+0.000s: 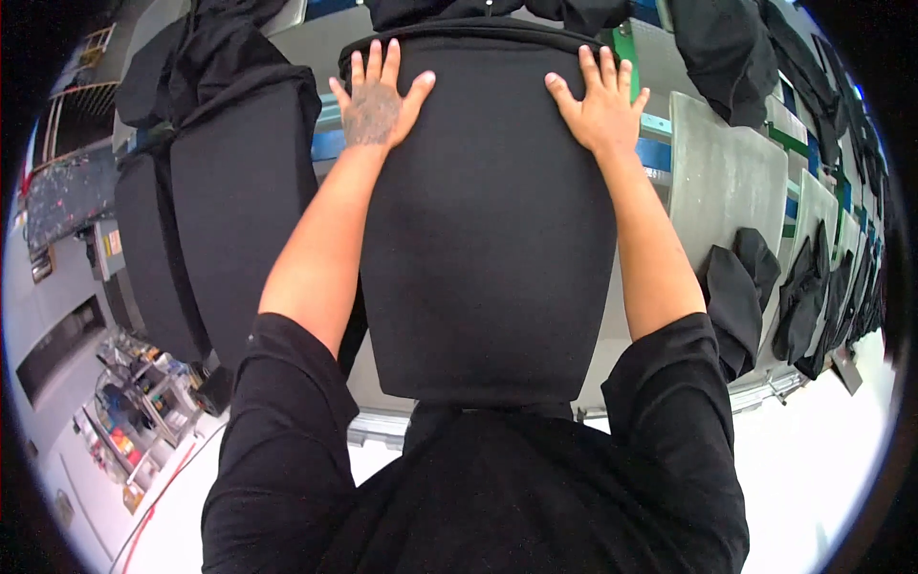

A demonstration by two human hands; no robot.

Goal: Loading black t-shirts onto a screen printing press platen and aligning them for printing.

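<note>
A black garment point(492, 220) is drawn smooth over a flat board in front of me, its far end gathered into a thick fold point(478, 36). My left hand point(378, 105) lies flat at the far left edge of the cloth, fingers spread and pointing away from me. At the far right edge my right hand point(602, 105) rests in the same way, with its thumb towards the middle. Neither hand grips anything. The cloth hides the board beneath it.
To the left, another board carries a black garment point(244, 182) with its upper part bunched up. A bare grey board point(722, 167) stands on the right, with black cloth point(741, 297) hanging near it. Farther right are several more draped boards. A cluttered cart point(134, 411) stands at lower left.
</note>
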